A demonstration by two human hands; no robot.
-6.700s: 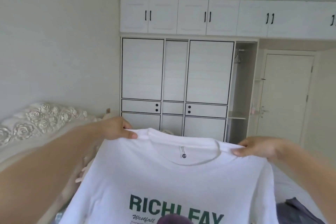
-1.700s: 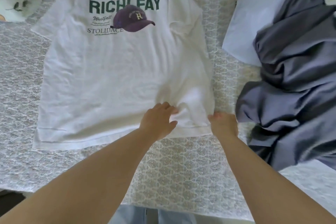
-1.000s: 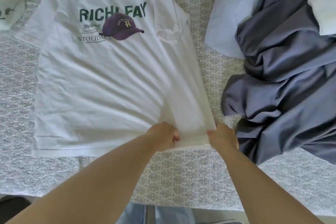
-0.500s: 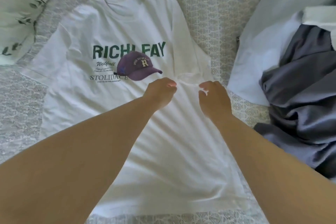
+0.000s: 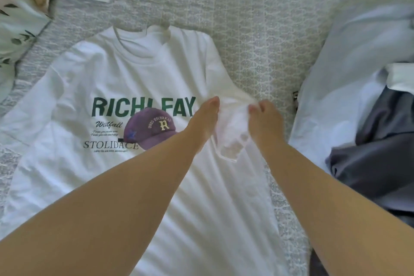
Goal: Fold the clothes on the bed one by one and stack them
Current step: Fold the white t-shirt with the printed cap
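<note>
Both hands, left hand [image 5: 205, 119] and right hand [image 5: 264, 119], pinch the folded-in sleeve [image 5: 233, 139] of the white T-shirt [image 5: 125, 78], barely begun; grey garment [image 5: 376, 163] at three o'clock awaits.

hem of white T-shirt [image 5: 139, 69] cut off at bottom edge, print partly hidden behind left hand [image 5: 205, 119], right hand [image 5: 265, 121] fingertips buried in sleeve, grey garment [image 5: 380, 159] cropped right, small print illegible
</note>
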